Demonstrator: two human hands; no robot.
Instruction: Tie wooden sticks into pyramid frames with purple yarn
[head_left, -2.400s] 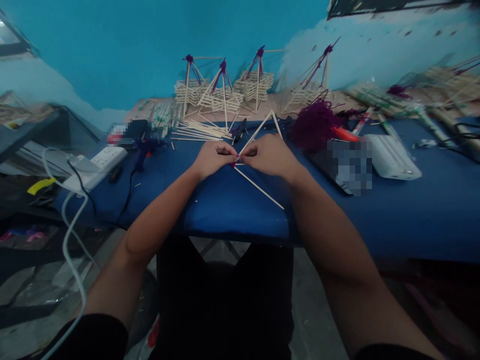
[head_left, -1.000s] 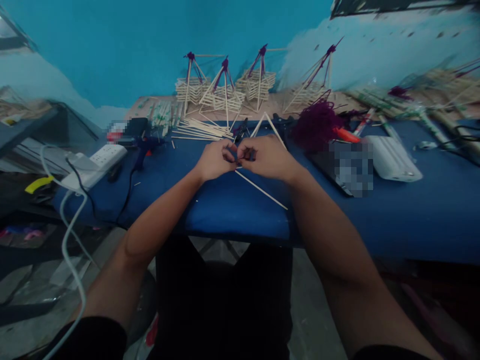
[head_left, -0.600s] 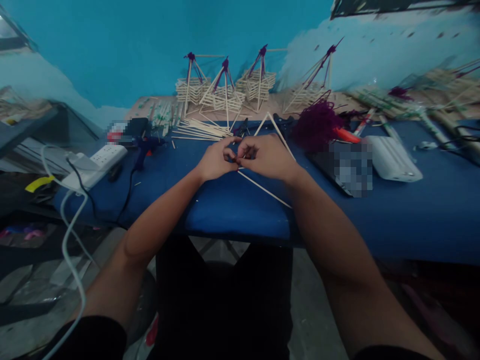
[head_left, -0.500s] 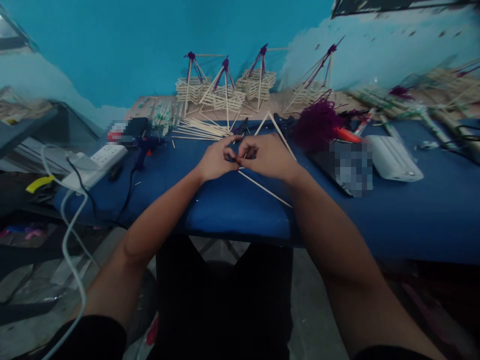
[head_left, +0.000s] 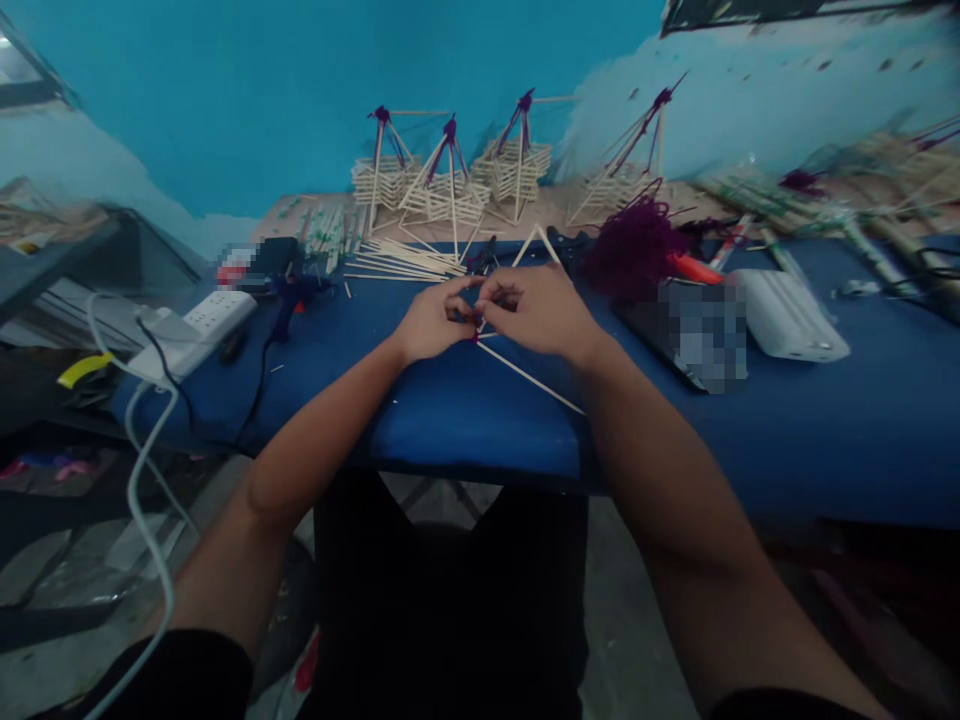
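Observation:
My left hand (head_left: 427, 322) and my right hand (head_left: 538, 312) meet at the middle of the blue table (head_left: 465, 420), fingers pinched together over one corner of a thin wooden stick frame (head_left: 529, 375). A bit of purple yarn shows at that corner between the fingertips. One stick runs out toward the front right, and the frame's far tip (head_left: 538, 234) rises behind my right hand. Both hands grip the same joint.
A heap of purple yarn (head_left: 630, 248) lies right of my hands, loose sticks (head_left: 397, 262) and a blue glue gun (head_left: 289, 298) to the left. Finished stick baskets (head_left: 450, 185) line the back. A white power strip (head_left: 199, 325) with cables sits far left, a white box (head_left: 787, 312) to the right.
The hands stay at the same joint, the fingers shifting slightly around the yarn. The frame has tilted a little, its far tip moving between frames.

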